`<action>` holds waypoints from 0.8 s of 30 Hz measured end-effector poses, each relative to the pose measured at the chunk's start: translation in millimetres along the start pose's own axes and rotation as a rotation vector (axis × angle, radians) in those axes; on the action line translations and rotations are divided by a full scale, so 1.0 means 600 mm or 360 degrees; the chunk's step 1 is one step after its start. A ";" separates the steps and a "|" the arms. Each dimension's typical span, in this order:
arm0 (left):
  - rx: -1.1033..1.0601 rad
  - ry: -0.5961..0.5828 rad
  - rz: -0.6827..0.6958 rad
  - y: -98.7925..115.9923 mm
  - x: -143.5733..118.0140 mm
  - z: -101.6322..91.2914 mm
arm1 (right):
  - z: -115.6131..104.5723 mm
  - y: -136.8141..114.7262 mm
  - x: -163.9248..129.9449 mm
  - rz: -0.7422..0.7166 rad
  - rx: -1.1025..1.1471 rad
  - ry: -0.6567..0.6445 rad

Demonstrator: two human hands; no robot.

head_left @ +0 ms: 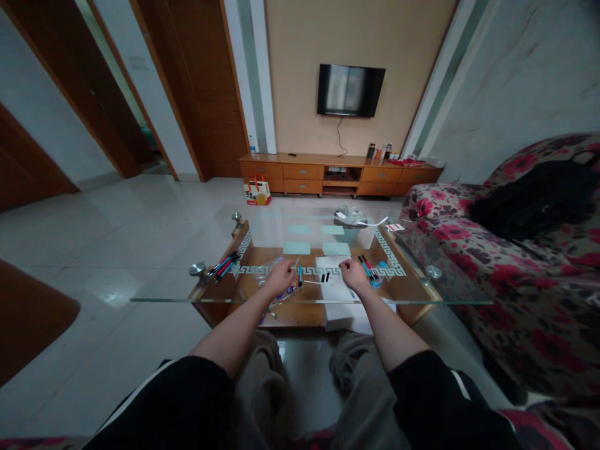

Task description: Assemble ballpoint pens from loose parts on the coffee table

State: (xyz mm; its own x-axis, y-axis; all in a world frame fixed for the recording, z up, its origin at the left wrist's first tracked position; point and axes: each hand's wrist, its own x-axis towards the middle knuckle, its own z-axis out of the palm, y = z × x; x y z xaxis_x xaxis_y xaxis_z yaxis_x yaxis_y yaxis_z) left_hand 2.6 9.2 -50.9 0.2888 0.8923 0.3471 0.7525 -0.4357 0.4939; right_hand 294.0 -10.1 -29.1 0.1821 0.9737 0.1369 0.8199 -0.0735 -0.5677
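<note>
My left hand is over the glass coffee table with its fingers curled together; what they hold, if anything, is too small to make out. Just right of it lies a short blue and black pen piece. A thin white stick and two small black pen caps rest between my hands. My right hand is closed near the caps, thumb against the fingers, its contents hidden. Several pens in red, blue and black lie beside it, and another bunch of pens is at the left.
Clear plastic packaging is by my left forearm. White paper or a box shows around the right side. Small blue round items sit near the right pens. Beyond the table stand a waste basket and a paper bag.
</note>
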 end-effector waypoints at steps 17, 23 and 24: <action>-0.0127 -0.0135 0.0157 0.008 0.003 0.008 | -0.015 0.011 -0.015 -0.0123 -0.0029 -0.0145; -0.0131 -0.0177 0.0249 0.001 0.002 0.008 | -0.004 -0.001 -0.012 -0.0140 -0.0082 -0.0199; -0.0137 -0.0184 0.0272 0.000 0.001 0.008 | 0.000 -0.003 -0.011 -0.0141 -0.0089 -0.0205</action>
State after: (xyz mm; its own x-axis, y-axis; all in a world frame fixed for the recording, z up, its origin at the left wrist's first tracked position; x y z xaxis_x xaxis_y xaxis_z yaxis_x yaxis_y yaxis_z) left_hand 5.9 10.1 -54.5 0.4775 0.8101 0.3401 0.6350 -0.5858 0.5036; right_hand 291.3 -16.6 -29.1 0.0392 0.9962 0.0772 0.8593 0.0058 -0.5115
